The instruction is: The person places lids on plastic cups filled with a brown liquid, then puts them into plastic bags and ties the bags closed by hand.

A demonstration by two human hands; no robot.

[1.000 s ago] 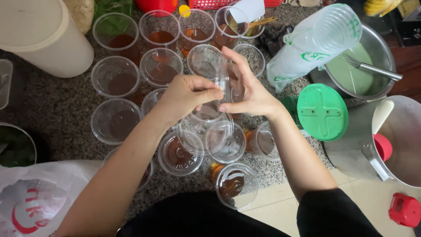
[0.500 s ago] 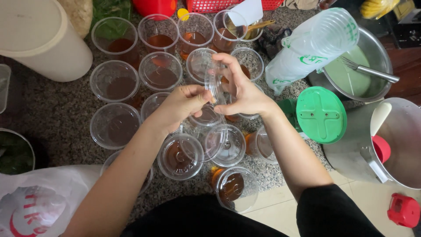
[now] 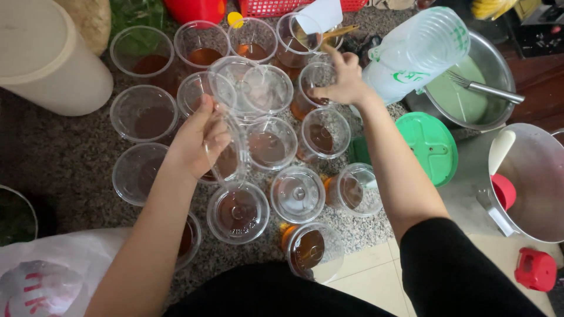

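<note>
Fingers point(image 3: 207, 130) of the left hand point(image 3: 197, 141) hold clear lids point(image 3: 232, 149); right hand point(image 3: 346, 82) fingers press a lid point(image 3: 317, 79).

Clear, glossy thin plastic: the lids point(image 3: 226, 149) in the left hand point(image 3: 197, 141) and the cup point(image 3: 317, 79) under the right hand point(image 3: 343, 79). Speckled, rough-looking grey stone: the counter point(image 3: 70, 152). Brushed, dull-shining metal: bowl point(image 3: 493, 64) upper right, pot point(image 3: 537, 182) at right edge. Smooth green plastic lid point(image 3: 432, 147), matt cream plastic bucket point(image 3: 44, 58), crinkled white plastic bag point(image 3: 47, 276).
</note>
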